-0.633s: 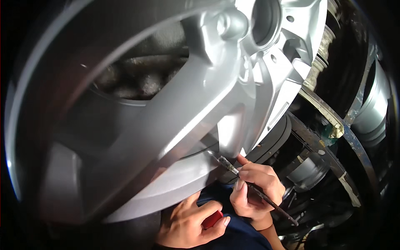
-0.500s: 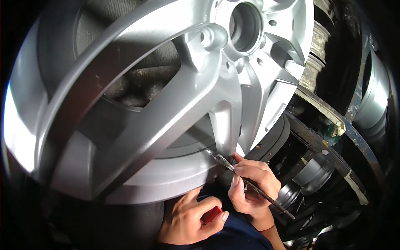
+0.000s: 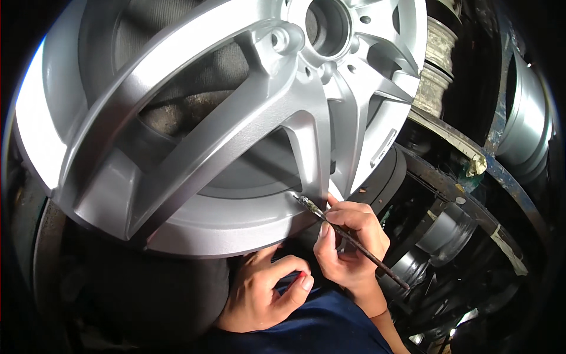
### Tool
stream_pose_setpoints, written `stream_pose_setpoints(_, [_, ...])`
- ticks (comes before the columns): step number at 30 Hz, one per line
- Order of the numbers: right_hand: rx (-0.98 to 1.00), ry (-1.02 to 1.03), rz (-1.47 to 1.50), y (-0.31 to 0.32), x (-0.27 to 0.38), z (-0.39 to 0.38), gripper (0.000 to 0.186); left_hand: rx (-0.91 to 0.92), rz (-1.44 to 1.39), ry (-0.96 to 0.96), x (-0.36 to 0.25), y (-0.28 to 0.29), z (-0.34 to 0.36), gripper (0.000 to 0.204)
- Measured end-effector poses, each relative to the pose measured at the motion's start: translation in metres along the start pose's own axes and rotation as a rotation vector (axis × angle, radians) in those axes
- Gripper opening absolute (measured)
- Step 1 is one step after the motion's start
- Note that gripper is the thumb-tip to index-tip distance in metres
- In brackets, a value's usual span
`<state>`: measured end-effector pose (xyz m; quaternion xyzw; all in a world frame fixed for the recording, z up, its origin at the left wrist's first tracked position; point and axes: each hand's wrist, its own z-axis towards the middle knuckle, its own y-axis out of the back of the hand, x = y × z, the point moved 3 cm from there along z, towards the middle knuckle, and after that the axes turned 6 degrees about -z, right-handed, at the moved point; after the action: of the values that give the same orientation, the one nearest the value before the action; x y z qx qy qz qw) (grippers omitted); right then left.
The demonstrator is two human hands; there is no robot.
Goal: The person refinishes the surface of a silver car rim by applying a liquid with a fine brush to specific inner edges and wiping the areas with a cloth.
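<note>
A large silver alloy wheel rim with split spokes fills the upper left and middle. My right hand pinches a thin, dark-handled paintbrush like a pen. Its paint-crusted tip meets, or nearly meets, the wheel's lip where a spoke joins it. Below the lower edge of the wheel is my left hand, with fingers curled around a small red object. Mostly hidden by those fingers, the red object's kind cannot be made out. A left fingertip reaches up under the wheel's edge.
To the right stands a worn metal rack with peeling tape. Another silver wheel leans at the far right. More wheels lie lower down behind the rack, and dirty stacked rims stand at the upper right. Dark blue clothing is below my hands.
The wheel and both my hands sit higher in the view, and the wheel's hub lies further left. The brush tip stays by the same spoke joint. Less of the red object shows.
</note>
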<state>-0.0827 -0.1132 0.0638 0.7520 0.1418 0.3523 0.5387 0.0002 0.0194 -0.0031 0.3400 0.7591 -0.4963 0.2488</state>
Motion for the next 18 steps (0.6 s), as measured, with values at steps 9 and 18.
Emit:
stream_pose_setpoints(9, [0.035, -0.047, -0.094, 0.0009, 0.0068, 0.0011, 0.024, 0.065, 0.054, 0.089, -0.0013, 0.0049, -0.0064, 0.022])
stream_pose_setpoints(18, [0.048, -0.011, -0.155, 0.0002, 0.0097, 0.0079, 0.025, -0.029, 0.005, -0.029, -0.0002, 0.0033, -0.0023, 0.020])
